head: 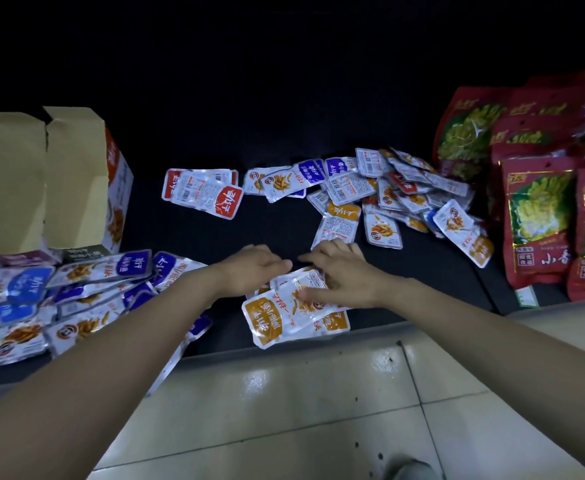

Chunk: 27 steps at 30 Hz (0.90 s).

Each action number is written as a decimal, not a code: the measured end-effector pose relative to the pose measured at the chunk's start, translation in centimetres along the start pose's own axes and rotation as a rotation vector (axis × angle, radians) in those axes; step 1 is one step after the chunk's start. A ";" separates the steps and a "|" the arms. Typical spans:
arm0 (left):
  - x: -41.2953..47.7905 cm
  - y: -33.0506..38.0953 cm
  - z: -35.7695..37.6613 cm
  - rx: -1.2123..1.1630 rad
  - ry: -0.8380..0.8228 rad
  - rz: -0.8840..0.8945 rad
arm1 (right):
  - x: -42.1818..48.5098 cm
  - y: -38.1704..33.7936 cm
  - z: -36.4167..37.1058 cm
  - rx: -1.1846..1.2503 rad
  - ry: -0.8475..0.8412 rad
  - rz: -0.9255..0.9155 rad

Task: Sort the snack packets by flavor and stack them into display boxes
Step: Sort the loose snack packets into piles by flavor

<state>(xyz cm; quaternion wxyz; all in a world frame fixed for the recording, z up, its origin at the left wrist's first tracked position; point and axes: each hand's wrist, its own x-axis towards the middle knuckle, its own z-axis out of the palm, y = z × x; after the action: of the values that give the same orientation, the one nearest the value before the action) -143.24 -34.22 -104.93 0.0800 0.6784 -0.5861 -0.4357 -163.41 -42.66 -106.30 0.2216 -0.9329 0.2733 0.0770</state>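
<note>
A small pile of orange-labelled snack packets [277, 317] lies near the front edge of the dark shelf. My left hand [254, 268] rests on its far left side, fingers extended. My right hand [343, 275] lies over the pile's top with fingers spread, touching the packets. Blue-labelled packets [76, 289] are heaped at the left. Red-labelled packets [203, 192] lie in the middle back. A mixed heap of packets [398, 188] spreads at the right back. An open cardboard display box [76, 174] stands at the far left.
Large red bags [540, 216] with green-yellow pictures stand stacked at the right. The shelf's front edge [318, 344] runs across the view, with pale floor tiles [318, 410] below it. A shoe tip [412, 471] shows at the bottom.
</note>
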 end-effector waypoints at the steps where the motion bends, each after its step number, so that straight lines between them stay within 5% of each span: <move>1: 0.1 0.2 -0.2 -0.015 0.036 -0.002 | -0.1 0.6 -0.4 0.061 0.058 0.013; 5: 1.6 1.3 -0.6 0.051 0.241 0.038 | -0.1 4.8 -1.8 0.159 0.293 0.121; 9: 4.8 3.7 0.4 0.099 0.310 0.057 | -1.5 7.0 -0.5 0.003 0.068 0.180; 11: 6.6 4.9 1.1 0.120 0.311 -0.010 | -2.3 7.2 0.0 0.060 0.084 0.128; 14: 8.6 6.6 2.1 0.192 0.326 -0.122 | -3.3 7.8 -0.6 0.193 0.211 0.054; 22: 9.6 7.1 2.3 0.088 0.364 -0.174 | -4.3 10.2 -0.6 0.132 0.623 0.261; 27: 8.3 5.6 1.0 -0.315 0.477 -0.009 | -4.1 10.3 -0.4 0.015 0.296 0.335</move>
<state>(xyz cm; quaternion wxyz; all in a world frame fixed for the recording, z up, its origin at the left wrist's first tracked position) -148.53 -42.66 -106.19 0.3181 0.7435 -0.4730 -0.3497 -172.44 -48.66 -108.70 0.1701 -0.8738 0.4548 -0.0271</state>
